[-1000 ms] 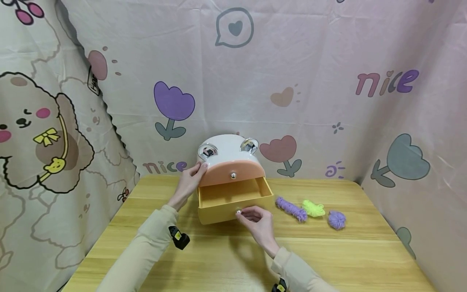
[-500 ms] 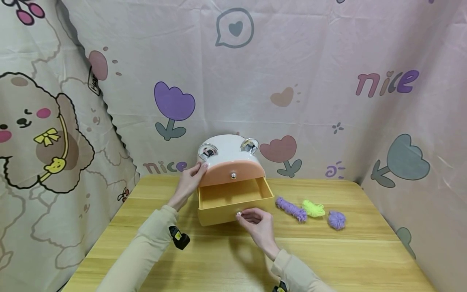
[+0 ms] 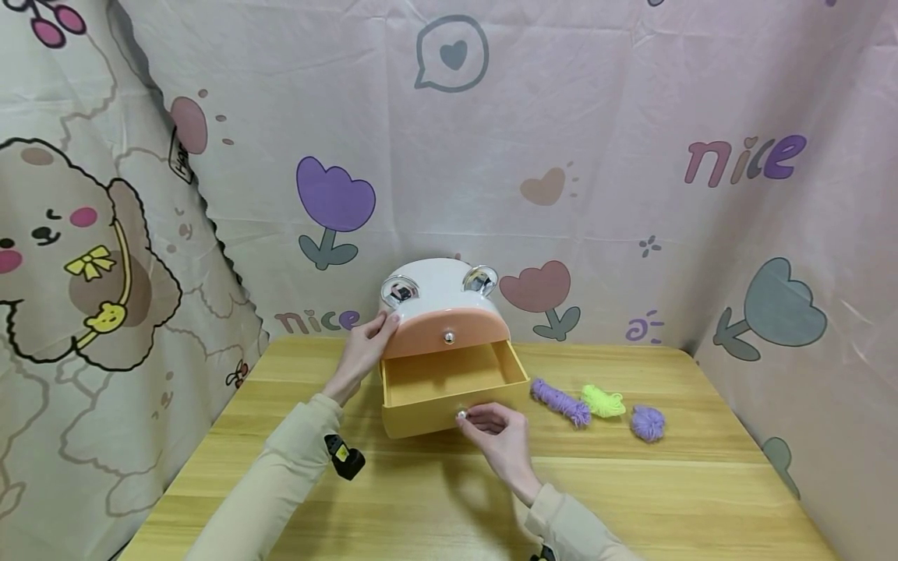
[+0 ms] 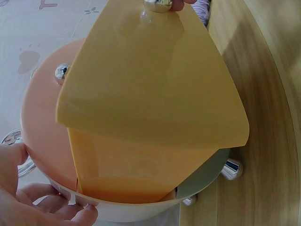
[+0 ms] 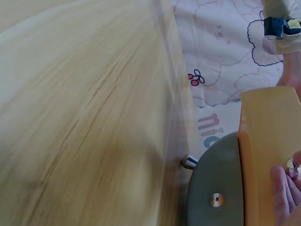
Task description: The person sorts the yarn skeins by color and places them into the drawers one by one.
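Observation:
A white desktop drawer box (image 3: 436, 282) with two round silver eye-like fittings stands at the back of the table. Its coral upper drawer (image 3: 414, 337) is closed, and the yellow lower drawer (image 3: 419, 419) is pulled out, showing a bare inside. My left hand (image 3: 361, 349) holds the box by its left side, thumb at the front edge; in the left wrist view its fingers (image 4: 56, 205) lie along the white shell. With thumb and fingertips, my right hand (image 3: 501, 440) pinches the silver knob (image 3: 461, 415) of the yellow drawer.
To the right of the box lie a long purple yarn bundle (image 3: 561, 402), a neon yellow yarn bundle (image 3: 603, 401) and a small purple yarn ball (image 3: 648, 422). A printed curtain (image 3: 603, 117) hangs behind the wooden table (image 3: 666, 506).
The yellow drawer has slid slightly farther out toward me, my right hand moving with its knob. My left hand has stayed on the box.

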Motion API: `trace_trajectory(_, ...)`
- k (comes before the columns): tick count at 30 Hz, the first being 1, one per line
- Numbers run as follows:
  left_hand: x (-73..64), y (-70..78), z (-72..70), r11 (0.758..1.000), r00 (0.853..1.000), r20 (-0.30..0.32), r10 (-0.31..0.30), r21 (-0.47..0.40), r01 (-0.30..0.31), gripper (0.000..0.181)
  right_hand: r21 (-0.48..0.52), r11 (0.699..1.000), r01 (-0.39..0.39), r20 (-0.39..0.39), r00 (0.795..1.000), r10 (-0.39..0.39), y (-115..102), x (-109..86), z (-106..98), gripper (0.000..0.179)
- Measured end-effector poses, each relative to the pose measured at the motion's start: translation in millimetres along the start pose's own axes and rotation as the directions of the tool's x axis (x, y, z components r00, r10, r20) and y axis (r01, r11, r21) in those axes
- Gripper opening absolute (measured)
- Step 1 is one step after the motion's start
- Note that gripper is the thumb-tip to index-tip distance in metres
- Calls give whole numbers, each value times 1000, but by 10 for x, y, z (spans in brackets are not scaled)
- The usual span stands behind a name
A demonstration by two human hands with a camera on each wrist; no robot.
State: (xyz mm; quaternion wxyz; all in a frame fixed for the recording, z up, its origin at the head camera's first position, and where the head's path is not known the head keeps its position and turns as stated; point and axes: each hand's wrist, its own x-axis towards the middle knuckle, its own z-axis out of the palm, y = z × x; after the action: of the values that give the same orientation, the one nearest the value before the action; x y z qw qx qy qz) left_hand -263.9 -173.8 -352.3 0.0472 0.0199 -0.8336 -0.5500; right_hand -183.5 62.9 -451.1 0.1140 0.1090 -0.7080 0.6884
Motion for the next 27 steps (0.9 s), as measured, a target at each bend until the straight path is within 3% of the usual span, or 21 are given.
trace_trajectory(9,-10,3,-10,1000,1000,13,2,-3,-2,68,8,999,-53,9,999,53,-10,-27,-9,16)
trace_trajectory(19,-11,5,-5,1000,1000,19,17,-7,-17,66,14,1000,-5,0,1000,5,-4,-47,-17,15)
trace_trajectory(27,-21,9,-6,1000,1000,20,15,-7,-15,67,14,999,-31,6,1000,31,14,-41,-32,15)
